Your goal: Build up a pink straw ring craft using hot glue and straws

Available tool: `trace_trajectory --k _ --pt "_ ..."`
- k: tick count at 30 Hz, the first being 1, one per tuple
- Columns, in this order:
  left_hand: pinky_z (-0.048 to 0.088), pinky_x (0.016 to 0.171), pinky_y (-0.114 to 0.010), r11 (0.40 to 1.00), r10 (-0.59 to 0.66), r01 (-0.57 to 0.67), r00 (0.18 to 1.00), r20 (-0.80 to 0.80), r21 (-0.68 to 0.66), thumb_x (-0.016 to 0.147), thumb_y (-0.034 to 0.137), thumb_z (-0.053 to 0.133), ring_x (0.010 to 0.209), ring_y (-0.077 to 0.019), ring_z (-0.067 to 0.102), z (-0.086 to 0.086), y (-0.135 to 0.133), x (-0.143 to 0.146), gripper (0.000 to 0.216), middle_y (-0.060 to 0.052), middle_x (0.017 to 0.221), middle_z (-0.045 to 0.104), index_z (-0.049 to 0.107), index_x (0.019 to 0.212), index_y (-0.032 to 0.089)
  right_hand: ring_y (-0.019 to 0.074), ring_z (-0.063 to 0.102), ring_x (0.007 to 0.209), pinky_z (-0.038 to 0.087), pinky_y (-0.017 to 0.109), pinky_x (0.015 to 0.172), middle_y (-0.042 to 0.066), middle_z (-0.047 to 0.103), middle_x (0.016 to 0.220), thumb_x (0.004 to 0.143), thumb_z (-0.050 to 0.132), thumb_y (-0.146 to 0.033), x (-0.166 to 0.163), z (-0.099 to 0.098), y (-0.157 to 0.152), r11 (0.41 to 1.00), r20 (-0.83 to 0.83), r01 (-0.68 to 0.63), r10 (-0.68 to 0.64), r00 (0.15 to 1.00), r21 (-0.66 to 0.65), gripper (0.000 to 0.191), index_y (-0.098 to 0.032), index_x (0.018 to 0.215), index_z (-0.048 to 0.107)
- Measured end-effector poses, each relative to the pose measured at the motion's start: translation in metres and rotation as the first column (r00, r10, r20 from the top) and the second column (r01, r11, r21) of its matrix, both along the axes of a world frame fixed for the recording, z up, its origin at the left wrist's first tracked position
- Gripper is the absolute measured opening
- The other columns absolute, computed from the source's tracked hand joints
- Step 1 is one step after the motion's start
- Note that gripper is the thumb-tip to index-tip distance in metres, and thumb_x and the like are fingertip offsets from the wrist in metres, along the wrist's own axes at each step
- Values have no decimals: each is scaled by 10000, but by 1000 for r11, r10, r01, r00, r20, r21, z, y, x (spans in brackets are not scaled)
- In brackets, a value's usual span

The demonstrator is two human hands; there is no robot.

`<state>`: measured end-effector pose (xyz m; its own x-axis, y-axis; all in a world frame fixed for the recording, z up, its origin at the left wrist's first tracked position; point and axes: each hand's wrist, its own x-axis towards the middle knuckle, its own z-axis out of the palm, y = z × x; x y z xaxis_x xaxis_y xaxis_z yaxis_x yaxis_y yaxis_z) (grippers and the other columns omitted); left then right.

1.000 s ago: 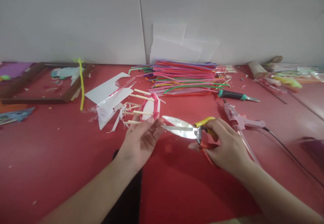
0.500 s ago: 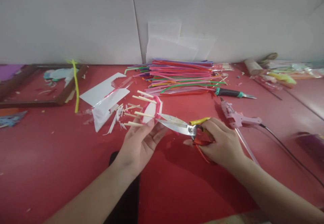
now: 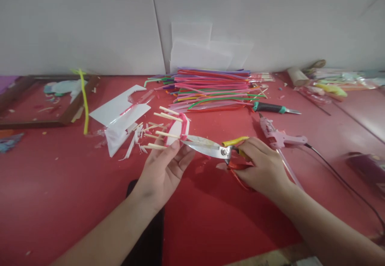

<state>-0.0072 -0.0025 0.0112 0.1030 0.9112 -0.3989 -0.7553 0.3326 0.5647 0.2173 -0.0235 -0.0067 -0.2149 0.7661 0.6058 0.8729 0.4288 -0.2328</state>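
Note:
Between the thumb and fingers of my left hand (image 3: 164, 165) is a small white craft base (image 3: 174, 133) edged in pink fuzzy pipe cleaner. Several pale wooden sticks (image 3: 167, 116) stand out from it, pointing left. My right hand (image 3: 264, 165) grips the yellow and red handles of a pair of scissors (image 3: 207, 147). The scissor blades are nearly closed, and their tips touch or overlap the near right edge of the pink-trimmed base. Whether anything lies between the tips I cannot tell.
Behind my hands lies a pile of coloured pipe cleaners (image 3: 213, 83). A craft knife (image 3: 275, 108) and a pink glue gun (image 3: 279, 133) with a black cord are to the right. White card scraps (image 3: 117, 107), a brown frame (image 3: 64, 117) and a dark flat object (image 3: 147, 234) are leftward.
The scissor blades have closed a little at the base's edge. The whole scene has shifted slightly left in view; both hands keep their holds.

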Motion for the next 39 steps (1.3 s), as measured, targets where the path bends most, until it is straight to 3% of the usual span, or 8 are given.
trace_trajectory --k 7,12,24,30,34,39 --pt "662 745 -244 1000 -19 19 1000 -12 13 628 170 935 742 -138 756 0 -2 -1 330 40 787 764 691 845 211 118 577 533 410 235 491 12 609 612 869 647 -398 2 2 -1 1000 85 11 -13 996 28 327 -210 620 546" --pt "651 742 -254 993 -52 57 997 -57 102 653 204 927 765 -139 738 -5 -2 -2 354 23 820 758 696 919 235 106 541 510 393 229 477 11 592 595 872 658 -405 6 2 -4 999 109 -24 20 994 33 364 -200 592 547" --pt "619 654 -195 999 -36 37 997 -64 25 602 190 951 685 -98 696 -3 -2 -2 332 41 738 705 677 788 197 115 518 484 364 250 469 -13 547 567 843 706 -428 -2 5 -7 996 -12 -66 65 998 -57 277 -201 690 665" --pt "610 643 -192 999 -42 43 997 -57 16 578 200 962 679 -94 689 -2 -1 -2 349 37 733 711 669 767 193 107 446 457 327 261 465 -24 506 534 879 660 -491 1 3 -5 994 -14 -67 66 998 -82 388 -211 619 592" --pt "605 649 -204 998 -29 34 996 -88 50 583 200 956 683 -91 674 0 -3 -1 365 40 754 719 672 812 208 107 481 471 345 255 479 -18 522 535 865 662 -528 10 1 4 991 -10 40 -42 999 -124 437 -214 589 535" --pt "590 692 -201 991 -13 38 982 -187 128 567 187 959 693 -94 651 0 -4 1 468 77 655 648 695 945 266 177 642 627 431 278 551 28 708 747 822 675 -431 21 -8 12 914 99 236 -215 972 -331 220 -212 813 689"
